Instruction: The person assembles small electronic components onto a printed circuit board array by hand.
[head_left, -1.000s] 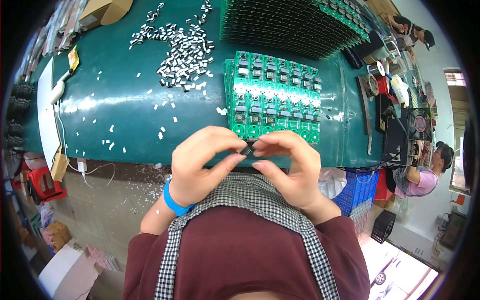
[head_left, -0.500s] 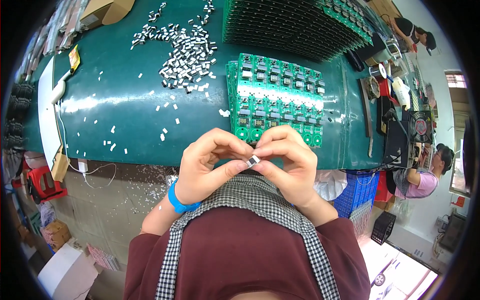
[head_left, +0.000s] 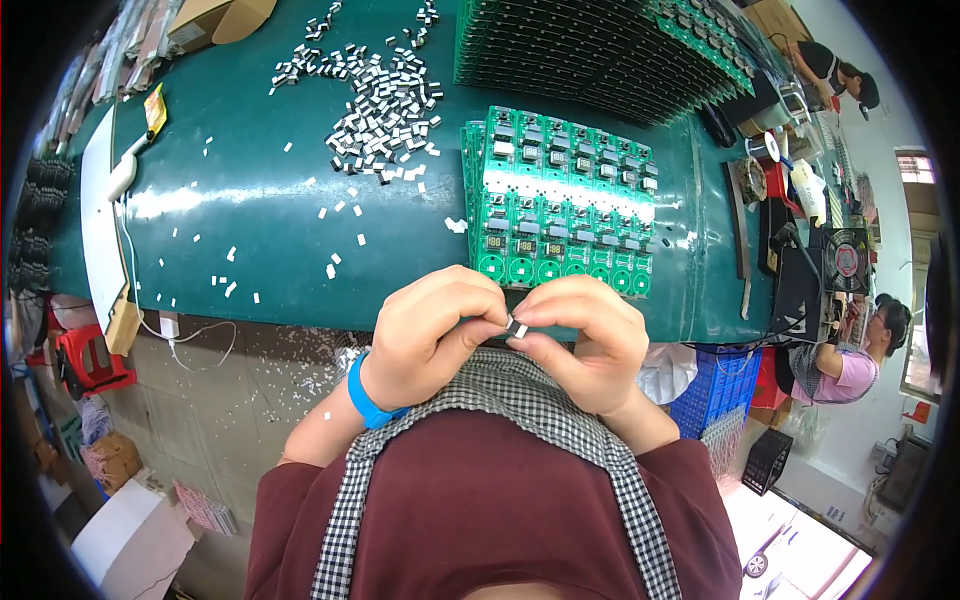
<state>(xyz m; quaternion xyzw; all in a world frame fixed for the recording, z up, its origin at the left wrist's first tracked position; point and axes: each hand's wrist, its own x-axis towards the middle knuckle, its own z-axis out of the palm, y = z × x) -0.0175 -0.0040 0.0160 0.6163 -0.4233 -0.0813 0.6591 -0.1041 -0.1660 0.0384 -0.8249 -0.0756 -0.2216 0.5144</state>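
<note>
Block (head_left: 517,329), small, black with a white face: located between the two hands, at the near edge of the green counter (head_left: 255,265). Pinched on one side by thumb and index finger of the left hand (head_left: 428,328), on the other by thumb and index finger of the right hand (head_left: 598,345). Remaining fingers bent, partly hidden from view.

Noted nearest: dark red shirt (head_left: 490,490), checked apron (head_left: 500,395) over it, blue wristband (head_left: 368,396) on the left wrist. Observed just beyond the hands: stack of green circuit boards (head_left: 565,190), lying flat, with dark displays on the three leftmost strips of the lower half and a glare band across the middle. Seen left of the stack: white scraps (head_left: 333,271), scattered singly. Recorded farther back on the counter: loose pile of black-and-white blocks (head_left: 385,115); to its right, larger array of boards (head_left: 580,60), closely set. Found at far left: yellow packet (head_left: 155,110) and open cardboard box (head_left: 218,22). Sighted at right: co-worker in pink (head_left: 847,378), seated near a fan (head_left: 846,262); second co-worker (head_left: 838,75) farther off.
</note>
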